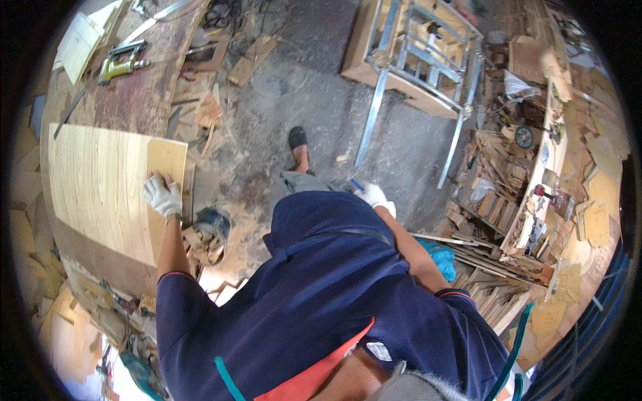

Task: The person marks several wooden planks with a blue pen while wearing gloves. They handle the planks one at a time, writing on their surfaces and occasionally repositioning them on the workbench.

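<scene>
My left hand (163, 195), in a white glove with bare fingertips, rests on the right edge of a pale wooden panel (95, 175). The panel lies on a worn workbench, and a tan template or thin board (166, 156) lies along its right side under the hand. My right hand (375, 194), also in a white glove, is low beside my body with a blue pen (357, 185) in its fingers. Above the panel, a yellow-green air nailer (118, 65) lies on the bench near a dark metal strip (70, 111).
A wooden cabinet frame (366, 75) with metal legs stands on the concrete floor ahead. A bucket of wood offcuts (208, 245) is beside the bench. To the right are scrap wood bins (494, 185), a long workbench edge (541, 165) and a teal bag (439, 255).
</scene>
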`<state>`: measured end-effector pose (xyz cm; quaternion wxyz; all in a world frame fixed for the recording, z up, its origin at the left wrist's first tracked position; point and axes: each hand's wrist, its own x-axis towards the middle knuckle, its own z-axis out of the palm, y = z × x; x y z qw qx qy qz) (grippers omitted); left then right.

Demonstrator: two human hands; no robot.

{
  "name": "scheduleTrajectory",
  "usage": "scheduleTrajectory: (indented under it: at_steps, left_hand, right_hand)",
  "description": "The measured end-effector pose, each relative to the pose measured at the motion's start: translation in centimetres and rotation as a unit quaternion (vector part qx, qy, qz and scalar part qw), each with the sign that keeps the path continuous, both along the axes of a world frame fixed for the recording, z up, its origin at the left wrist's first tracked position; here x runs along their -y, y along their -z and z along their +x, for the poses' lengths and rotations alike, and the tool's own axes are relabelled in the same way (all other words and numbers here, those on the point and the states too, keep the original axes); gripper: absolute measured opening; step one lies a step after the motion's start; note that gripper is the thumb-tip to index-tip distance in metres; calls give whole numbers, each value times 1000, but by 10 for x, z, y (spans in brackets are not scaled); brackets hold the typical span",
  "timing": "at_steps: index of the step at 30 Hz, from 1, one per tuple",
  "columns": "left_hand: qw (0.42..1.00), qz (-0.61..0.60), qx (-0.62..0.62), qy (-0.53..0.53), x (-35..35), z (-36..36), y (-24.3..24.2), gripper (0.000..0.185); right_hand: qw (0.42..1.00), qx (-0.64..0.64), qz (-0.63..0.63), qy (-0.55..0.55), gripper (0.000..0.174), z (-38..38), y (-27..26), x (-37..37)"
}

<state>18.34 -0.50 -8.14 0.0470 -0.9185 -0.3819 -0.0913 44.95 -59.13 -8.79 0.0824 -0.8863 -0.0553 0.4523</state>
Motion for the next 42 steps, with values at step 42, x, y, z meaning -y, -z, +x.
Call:
scheduleTrajectory:
  at_steps: [42]
  left_hand:
    - [990, -91, 85, -62, 25, 21, -14, 47]
  right_hand:
    - [873, 293, 261, -290, 23, -14, -17, -325]
